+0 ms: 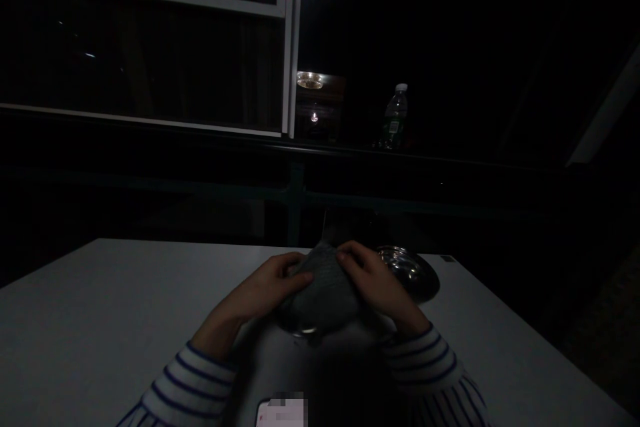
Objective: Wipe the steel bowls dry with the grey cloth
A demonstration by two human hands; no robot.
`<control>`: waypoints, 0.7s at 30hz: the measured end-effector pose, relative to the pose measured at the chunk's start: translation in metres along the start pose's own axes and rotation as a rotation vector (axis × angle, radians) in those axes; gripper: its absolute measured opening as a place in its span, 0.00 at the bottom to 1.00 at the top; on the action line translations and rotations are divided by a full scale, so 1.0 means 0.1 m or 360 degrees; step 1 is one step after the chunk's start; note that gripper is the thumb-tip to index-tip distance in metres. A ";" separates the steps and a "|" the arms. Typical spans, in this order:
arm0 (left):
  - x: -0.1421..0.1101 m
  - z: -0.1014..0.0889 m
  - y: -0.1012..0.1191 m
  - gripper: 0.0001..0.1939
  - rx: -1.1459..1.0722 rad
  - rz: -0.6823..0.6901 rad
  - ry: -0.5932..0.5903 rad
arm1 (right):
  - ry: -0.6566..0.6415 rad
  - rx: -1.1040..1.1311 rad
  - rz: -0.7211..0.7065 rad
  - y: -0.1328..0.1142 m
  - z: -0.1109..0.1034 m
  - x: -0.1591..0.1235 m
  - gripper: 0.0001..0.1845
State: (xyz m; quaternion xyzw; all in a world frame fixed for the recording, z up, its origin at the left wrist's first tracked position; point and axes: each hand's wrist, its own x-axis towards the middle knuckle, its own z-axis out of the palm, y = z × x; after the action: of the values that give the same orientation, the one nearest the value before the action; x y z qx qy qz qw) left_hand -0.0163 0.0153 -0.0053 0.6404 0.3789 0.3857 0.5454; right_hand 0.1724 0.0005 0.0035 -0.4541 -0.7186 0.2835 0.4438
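Both my hands hold a dark grey cloth (323,293) above the middle of the white table (140,307). On its left side my left hand (273,283) grips it, thumb on top and fingers behind. My right hand (370,273) pinches the cloth near its upper right corner. A shiny curved edge shows below the cloth, so part of a metal object seems to lie under it; its kind is hidden. Just beyond my right hand a shiny metal bowl (417,273) rests near the table's far edge.
A phone with a lit screen (281,413) lies at the table's near edge. Past the table, a plastic bottle with a white cap (396,117) stands on a ledge by the window frame (291,40). The surroundings are very dark.
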 end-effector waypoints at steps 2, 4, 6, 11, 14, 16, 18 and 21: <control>-0.01 -0.03 -0.02 0.16 0.0073 -0.0028 -0.0008 | -0.0021 0.0067 0.0027 0.00 0.01 0.00 0.12; -0.01 -0.03 -0.02 0.15 0.0153 -0.0024 -0.0014 | -0.0124 0.0088 0.0009 0.03 0.04 0.02 0.14; -0.01 -0.02 0.00 0.15 0.0167 -0.0027 -0.0096 | -0.0177 0.0055 -0.0024 0.07 0.08 0.06 0.13; 0.06 -0.09 -0.01 0.14 0.0040 0.0029 0.0222 | -0.0215 0.0210 0.0067 0.19 0.04 0.39 0.12; 0.14 -0.10 -0.05 0.15 -0.0211 0.0106 0.0588 | -0.0363 0.0290 0.0133 0.23 -0.08 0.70 0.12; 0.17 -0.07 -0.07 0.16 -0.0358 0.0152 0.0715 | -0.0481 0.0347 0.0186 0.24 -0.13 0.87 0.14; 0.19 -0.03 -0.06 0.16 -0.0469 0.0213 0.0793 | -0.0496 0.0396 0.0214 0.23 -0.13 0.94 0.15; 0.18 -0.01 -0.06 0.18 -0.0630 0.0201 0.0800 | -0.0314 0.0435 0.0141 0.18 -0.04 0.86 0.14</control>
State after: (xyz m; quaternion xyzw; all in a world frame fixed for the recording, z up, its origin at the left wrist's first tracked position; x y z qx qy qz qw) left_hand -0.0102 0.0325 -0.0094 0.4291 0.3788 0.6310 0.5236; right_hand 0.1668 0.0862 0.0234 -0.3908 -0.6927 0.4411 0.4158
